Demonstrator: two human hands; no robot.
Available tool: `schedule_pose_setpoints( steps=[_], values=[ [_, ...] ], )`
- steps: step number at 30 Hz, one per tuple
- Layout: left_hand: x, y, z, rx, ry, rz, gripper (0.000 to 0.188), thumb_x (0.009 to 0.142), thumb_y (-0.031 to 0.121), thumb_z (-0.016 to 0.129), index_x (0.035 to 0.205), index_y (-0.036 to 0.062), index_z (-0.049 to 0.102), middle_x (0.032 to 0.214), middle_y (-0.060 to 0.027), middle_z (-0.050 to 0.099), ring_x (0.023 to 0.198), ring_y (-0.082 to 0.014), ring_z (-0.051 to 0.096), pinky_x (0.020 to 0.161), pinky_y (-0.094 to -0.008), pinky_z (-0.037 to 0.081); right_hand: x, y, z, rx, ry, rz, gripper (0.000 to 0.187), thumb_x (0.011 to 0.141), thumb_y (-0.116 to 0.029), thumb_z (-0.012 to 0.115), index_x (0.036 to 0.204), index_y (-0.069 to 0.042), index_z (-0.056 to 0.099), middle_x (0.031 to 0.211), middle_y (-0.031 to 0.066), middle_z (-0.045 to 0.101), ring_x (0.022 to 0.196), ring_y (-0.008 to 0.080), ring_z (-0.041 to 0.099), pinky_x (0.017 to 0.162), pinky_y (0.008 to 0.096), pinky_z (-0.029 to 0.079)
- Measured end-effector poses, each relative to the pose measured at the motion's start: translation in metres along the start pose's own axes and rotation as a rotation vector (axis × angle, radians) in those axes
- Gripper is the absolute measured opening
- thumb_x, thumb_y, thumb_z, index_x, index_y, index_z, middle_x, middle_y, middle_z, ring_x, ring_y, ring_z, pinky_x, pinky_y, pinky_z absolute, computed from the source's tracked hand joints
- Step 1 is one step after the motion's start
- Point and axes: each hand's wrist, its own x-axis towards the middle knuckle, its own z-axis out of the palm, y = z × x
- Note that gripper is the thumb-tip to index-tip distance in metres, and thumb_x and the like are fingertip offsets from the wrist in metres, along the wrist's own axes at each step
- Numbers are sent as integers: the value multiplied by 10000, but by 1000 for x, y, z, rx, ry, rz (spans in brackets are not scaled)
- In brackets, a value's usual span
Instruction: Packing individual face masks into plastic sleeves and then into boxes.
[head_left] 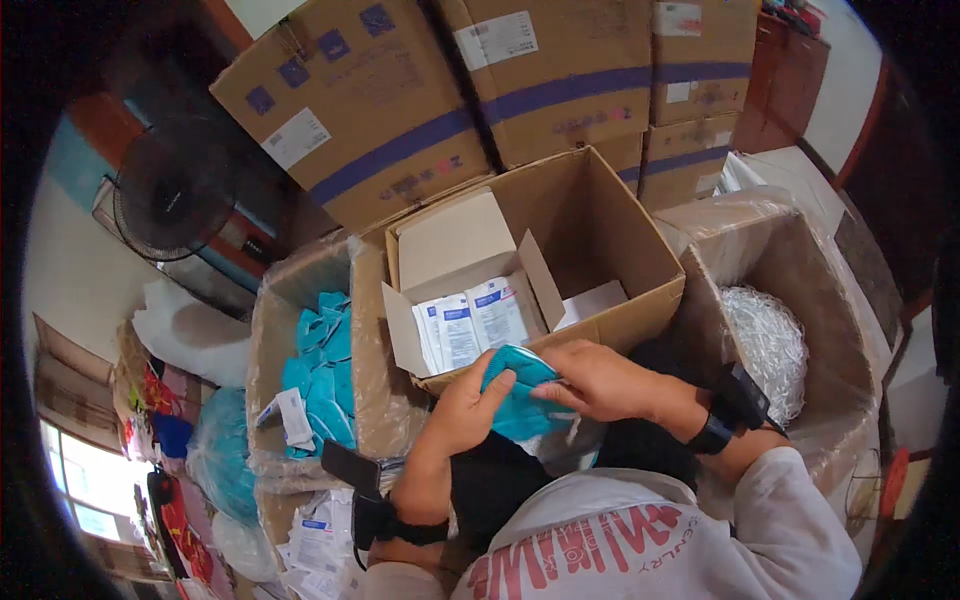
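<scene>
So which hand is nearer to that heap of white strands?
The right. The right hand is left of the white strands; the left hand is farther left, both holding a teal piece.

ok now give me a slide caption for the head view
Left hand and right hand hold a teal piece before an open carton containing white packets.

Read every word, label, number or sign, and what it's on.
Wording not copied, only located:
White-and-blue flat packets: printed lines, finest too small.
Large brown cardboard boxes: blurred lettering; white labels too small.
White cloth shirt: red lettering.
Black round fan: hub mark too small.
Folded teal fabric: none visible.
</scene>
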Motion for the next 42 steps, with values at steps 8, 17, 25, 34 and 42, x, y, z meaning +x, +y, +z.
schedule_pose_setpoints(
  steps=[8, 17, 25, 34, 42],
  values=[
    [3, 33, -11, 484, 164, 196, 316, 833, 259, 547, 1059, 39, 531, 889, -183, 588, 850, -319, 580, 732, -352, 452, 9, 8, 42, -161, 263, 116, 238, 825, -267, 540, 838, -40, 467, 662, 196, 546, 641, 409, 516, 572, 500, 387],
    [12, 28, 10, 539, 352, 173, 211, 857, 221, 487, 856, 14, 531, 783, -183, 573, 748, -372, 547, 643, -409, 428, 12, 3, 62, -78, 217, 116, 210, 809, -235, 535, 895, -48, 491, 661, 194, 560, 644, 405, 527, 588, 495, 407],
    [15, -12, 9, 213, 505, 71, 274, 907, 248, 414, 809, 3, 490, 701, -214, 521, 682, -403, 518, 585, -423, 403, 11, -2, 67, 511, 0, 167, 244, 881, -263, 497, 966, -34, 492, 705, 141, 531, 622, 251, 520, 594, 355, 422],
    [-8, -45, -64, 276, 612, 63, 321, 876, 264, 504, 713, -12, 533, 583, -159, 498, 516, -212, 463, 509, -330, 376, -21, 18, 18, 564, -495, 362, 299, 939, -292, 384, 926, -32, 532, 659, 5, 469, 630, 95, 435, 587, 242, 392],
    [-57, -45, -27, 276, -455, -191, 310, 775, 377, 623, 914, 101, 640, 854, -108, 646, 789, -243, 618, 713, -331, 461, -16, 24, 29, 392, -296, 377, 200, 898, -197, 474, 904, -22, 570, 743, 91, 578, 703, 157, 557, 640, 294, 445]
  ],
)
